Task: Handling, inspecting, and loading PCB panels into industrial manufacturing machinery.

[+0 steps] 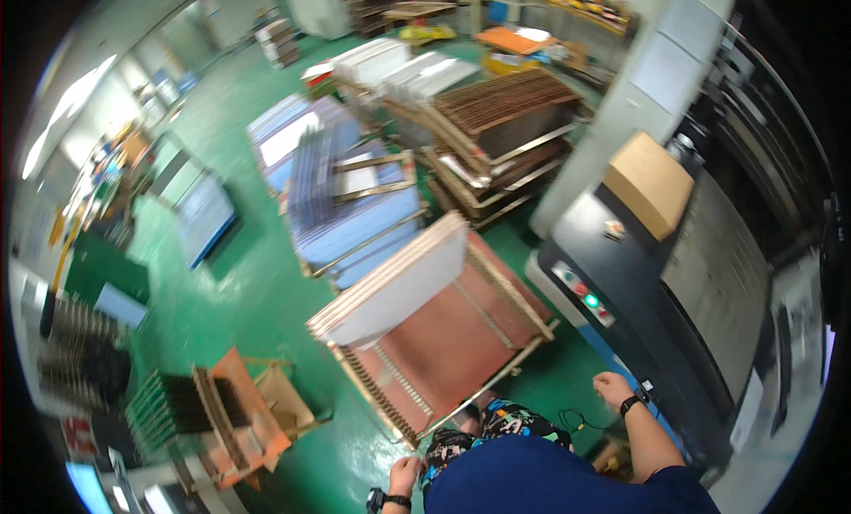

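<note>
My right hand point(613, 388), with a black band on its wrist, hangs in the air beside the dark front of a large machine point(612, 257). Its fingers are curled in and I see nothing in them. At the lower edge, my left hand point(404, 475) is beside my patterned shorts, close to the near corner of a slotted rack cart point(443, 354). How its fingers are set is blurred, and no contact with the cart can be made out. Several pale panels point(399, 288) stand upright together at the cart's far left side; its reddish base lies bare in front of them.
A cardboard box point(649, 186) sits on the machine, behind lit buttons point(585, 294). Beyond the cart stand blue-topped carts point(355, 221) and brown racks point(505, 115). An orange rack point(235, 416) stands at lower left on the green floor point(266, 310). A thin cable point(576, 418) lies near my legs.
</note>
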{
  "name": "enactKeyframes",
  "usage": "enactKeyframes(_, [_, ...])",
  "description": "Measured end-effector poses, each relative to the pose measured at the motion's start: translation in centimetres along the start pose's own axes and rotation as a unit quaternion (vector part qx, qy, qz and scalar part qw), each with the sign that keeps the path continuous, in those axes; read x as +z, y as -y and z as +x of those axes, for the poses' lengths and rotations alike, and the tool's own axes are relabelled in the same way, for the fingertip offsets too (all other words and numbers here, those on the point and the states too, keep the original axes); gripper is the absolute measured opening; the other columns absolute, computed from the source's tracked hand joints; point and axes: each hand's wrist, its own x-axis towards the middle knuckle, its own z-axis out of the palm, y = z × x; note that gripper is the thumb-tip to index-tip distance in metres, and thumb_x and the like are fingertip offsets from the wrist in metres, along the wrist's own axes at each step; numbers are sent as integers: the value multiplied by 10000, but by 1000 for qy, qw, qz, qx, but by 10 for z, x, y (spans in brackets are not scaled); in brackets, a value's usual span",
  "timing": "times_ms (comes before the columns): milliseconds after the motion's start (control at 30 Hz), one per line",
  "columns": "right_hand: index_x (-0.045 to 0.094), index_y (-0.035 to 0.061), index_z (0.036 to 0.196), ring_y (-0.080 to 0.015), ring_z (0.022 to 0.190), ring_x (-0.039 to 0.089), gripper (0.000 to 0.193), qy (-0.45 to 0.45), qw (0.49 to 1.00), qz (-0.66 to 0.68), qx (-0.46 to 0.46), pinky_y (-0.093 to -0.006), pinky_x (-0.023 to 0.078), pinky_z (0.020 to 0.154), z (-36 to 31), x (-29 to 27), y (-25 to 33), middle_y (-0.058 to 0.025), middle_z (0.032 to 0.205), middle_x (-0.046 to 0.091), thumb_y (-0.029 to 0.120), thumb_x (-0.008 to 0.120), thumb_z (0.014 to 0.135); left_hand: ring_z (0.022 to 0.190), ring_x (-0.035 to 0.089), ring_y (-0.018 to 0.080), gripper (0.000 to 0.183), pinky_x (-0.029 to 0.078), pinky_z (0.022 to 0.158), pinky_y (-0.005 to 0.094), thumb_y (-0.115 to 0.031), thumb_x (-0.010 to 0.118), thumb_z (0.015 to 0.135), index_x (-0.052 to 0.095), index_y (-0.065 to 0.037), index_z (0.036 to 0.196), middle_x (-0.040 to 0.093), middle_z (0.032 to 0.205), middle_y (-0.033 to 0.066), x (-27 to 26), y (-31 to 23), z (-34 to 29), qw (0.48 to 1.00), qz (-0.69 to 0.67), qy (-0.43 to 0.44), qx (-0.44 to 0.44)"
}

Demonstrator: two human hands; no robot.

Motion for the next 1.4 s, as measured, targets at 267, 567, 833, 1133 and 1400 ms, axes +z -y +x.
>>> enactKeyframes(267, [668, 98, 815, -293, 728, 635, 187, -376, 876, 6, 301, -388, 491, 635, -222, -35, -329, -155, 800, 650, 226, 543, 759, 808, 530, 260, 223, 412, 738, 350, -217, 510, 865, 565, -30, 973, 563, 908, 160, 9, 6, 17, 929, 310, 201, 0])
enactKeyframes(567, [613, 23, 958, -295, 883, 599, 269, -602, 658, 67, 448, -361, 462, 792, -405, -4, -311, -185, 900, 630, 127, 549, 718, 991, 514, 395, 346, 416, 840, 433, -312, 401, 900, 588, -55, 1037, 547, 1112, 225, 46, -20, 8, 780, 582, 200, 115])
enactKeyframes(833, [539, 26, 1096, -381, 1001, 479, 414, -612, 593, -77, 518, -457, 396, 881, -562, 34, -357, -211, 1038, 540, 129, 571, 696, 987, 522, 394, 346, 419, 837, 431, -310, 408, 901, 588, -57, 1053, 541, 1135, 221, 130, -46, -115, 682, 662, 220, 222])
enactKeyframes(1133, [556, -28, 1070, -378, 1042, 447, 438, -608, 599, -162, 496, -456, 361, 920, -556, 89, -394, -206, 1085, 512, 57, 520, 642, 892, 538, 216, 319, 414, 803, 319, -233, 522, 879, 571, 20, 1067, 619, 970, 121, 283, -30, -177, 635, 540, 415, 364])
enactKeyframes(1400, [563, 8, 1073, -352, 1054, 440, 420, -658, 542, -109, 512, -467, 344, 928, -535, 58, -368, -177, 1099, 494, 76, 541, 659, 938, 568, 286, 358, 441, 808, 342, -263, 496, 896, 571, 36, 1079, 612, 1036, 189, 367, -48, -292, 494, 631, 383, 458])
